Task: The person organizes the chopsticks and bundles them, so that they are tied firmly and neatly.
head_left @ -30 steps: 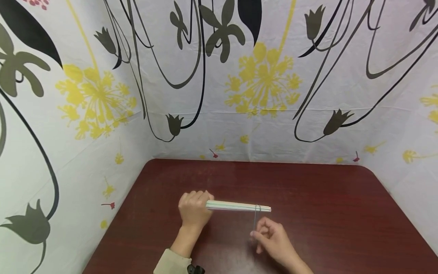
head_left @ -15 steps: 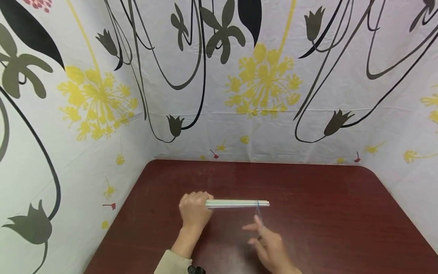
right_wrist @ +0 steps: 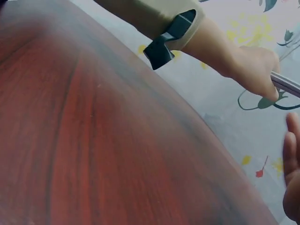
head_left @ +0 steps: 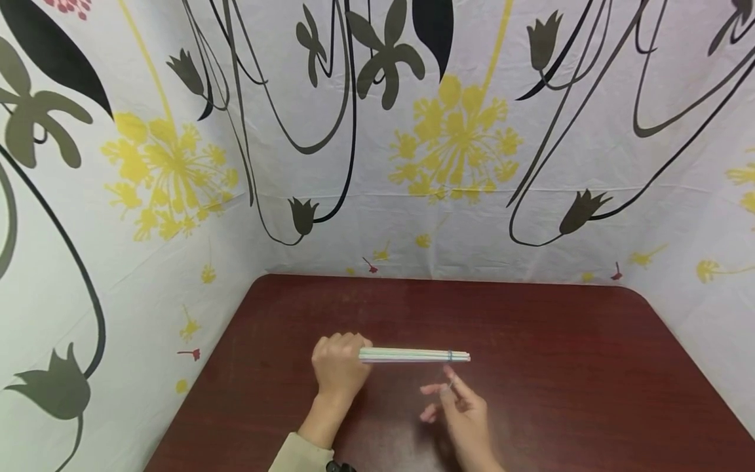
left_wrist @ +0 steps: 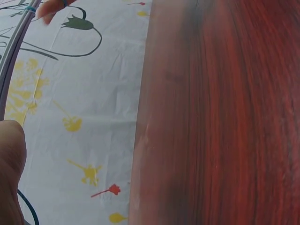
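Sticks [head_left: 407,355] run lengthwise rightward from your left hand [head_left: 341,364], clamped on them; your right hand [head_left: 468,416], fingers apart, is nearer the band [head_left: 450,356]

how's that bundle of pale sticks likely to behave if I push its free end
Probably stiff: the bundle of sticks juts straight. Likely light, as it appears held up one-handed. Its tips may hold together, since a thin bluish band circles it near them.

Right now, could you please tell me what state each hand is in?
Left hand: closed, holding the bundle of pale sticks.
Right hand: open, near the bundle's banded end, gripping nothing that clearly shows.
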Tool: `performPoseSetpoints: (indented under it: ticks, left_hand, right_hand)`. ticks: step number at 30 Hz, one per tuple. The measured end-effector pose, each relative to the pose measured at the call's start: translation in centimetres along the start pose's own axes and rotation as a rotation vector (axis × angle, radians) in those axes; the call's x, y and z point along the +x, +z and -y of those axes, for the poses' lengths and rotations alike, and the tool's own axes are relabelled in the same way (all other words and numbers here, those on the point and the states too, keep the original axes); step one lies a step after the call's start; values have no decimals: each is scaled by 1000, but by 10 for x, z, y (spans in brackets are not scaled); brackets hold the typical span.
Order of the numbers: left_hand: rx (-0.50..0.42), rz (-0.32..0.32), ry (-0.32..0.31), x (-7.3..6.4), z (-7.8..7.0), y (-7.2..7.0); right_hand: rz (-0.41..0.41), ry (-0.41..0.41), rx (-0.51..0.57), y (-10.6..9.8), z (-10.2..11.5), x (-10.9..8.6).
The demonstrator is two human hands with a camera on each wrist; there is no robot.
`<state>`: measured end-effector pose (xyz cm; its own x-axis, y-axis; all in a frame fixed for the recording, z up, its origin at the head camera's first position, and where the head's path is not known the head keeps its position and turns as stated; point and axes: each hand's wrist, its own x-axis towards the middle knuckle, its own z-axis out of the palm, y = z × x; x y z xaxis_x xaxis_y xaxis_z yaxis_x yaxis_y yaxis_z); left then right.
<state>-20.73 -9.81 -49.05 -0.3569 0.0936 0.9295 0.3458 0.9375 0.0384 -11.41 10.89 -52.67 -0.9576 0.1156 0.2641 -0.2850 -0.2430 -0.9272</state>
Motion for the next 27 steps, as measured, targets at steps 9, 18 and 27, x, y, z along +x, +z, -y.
performPoseSetpoints:
  ticks: [9, 18, 27]
  left_hand:
    - [-9, -70, 19, 1, 1, -2]
    - [-36, -112, 42, 1, 3, 1]
    - [-46, -101, 65, 0, 4, -1]
  right_hand:
    - [294, -122, 226, -25, 2, 14]
    - [445, -198, 435, -32, 5, 22]
    - [414, -227, 395, -34, 18, 30]
